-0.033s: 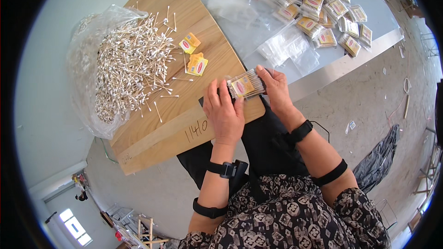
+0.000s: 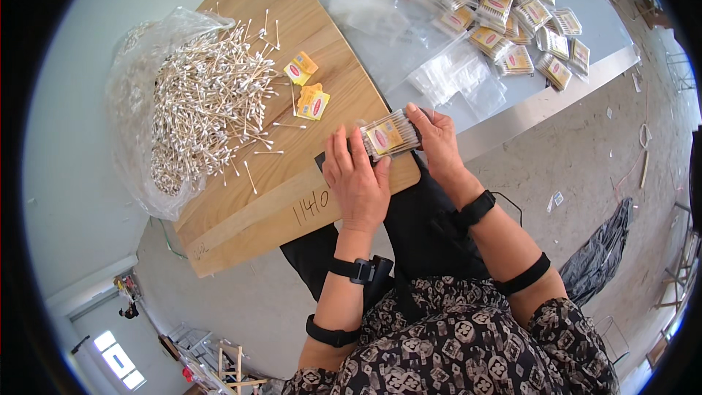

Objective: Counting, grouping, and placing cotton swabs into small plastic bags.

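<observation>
Between my two hands, at the front right corner of the wooden board, lies a small clear pack of cotton swabs (image 2: 390,136) with a yellow card label. My right hand (image 2: 444,148) pinches its right end, thumb on top. The fingers and thumb of my left hand (image 2: 358,184) close around its left end, hiding part of it. Something black shows beneath the pack. To the left, a large heap of loose cotton swabs (image 2: 208,95) spills from a clear plastic bag (image 2: 131,139). Two yellow card labels (image 2: 312,102) rest beside the heap.
On the grey table at the upper right are many filled swab packs (image 2: 497,11) in a pile. Nearer lie empty clear plastic bags (image 2: 457,77). A few single swabs are scattered on the wooden board (image 2: 329,51). Black plastic sheeting (image 2: 601,256) lies on the floor at right.
My left hand has shifted very slightly to the right along the pack. Everything else looks the same.
</observation>
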A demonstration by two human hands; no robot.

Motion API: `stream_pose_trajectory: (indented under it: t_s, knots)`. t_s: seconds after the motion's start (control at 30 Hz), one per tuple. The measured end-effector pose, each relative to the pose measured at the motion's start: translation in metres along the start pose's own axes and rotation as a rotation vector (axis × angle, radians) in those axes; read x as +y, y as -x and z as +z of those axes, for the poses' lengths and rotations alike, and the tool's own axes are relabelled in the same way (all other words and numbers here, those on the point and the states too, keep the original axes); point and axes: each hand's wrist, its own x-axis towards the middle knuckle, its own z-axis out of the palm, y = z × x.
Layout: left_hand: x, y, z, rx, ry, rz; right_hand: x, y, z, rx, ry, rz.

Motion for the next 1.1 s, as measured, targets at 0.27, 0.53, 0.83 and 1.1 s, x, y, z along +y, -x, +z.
stream_pose_trajectory:
  t_s: [0.27, 0.53, 0.83, 1.1]
  knots:
    - [0.011, 0.001, -0.005, -0.236, -0.195, -0.035, 0.006, 0.001, 0.008, 0.042, 0.084, -0.121]
    - [0.001, 0.011, 0.001, -0.185, -0.106, -0.152, -0.004, 0.005, 0.014, 0.069, 0.159, -0.138]
    - [0.011, 0.007, 0.001, -0.277, -0.136, -0.097, 0.004, 0.000, 0.017, 0.130, 0.272, -0.173]
    - [-0.004, 0.001, -0.004, -0.210, -0.026, -0.085, 0.011, -0.005, 0.010, 0.125, 0.201, -0.149]
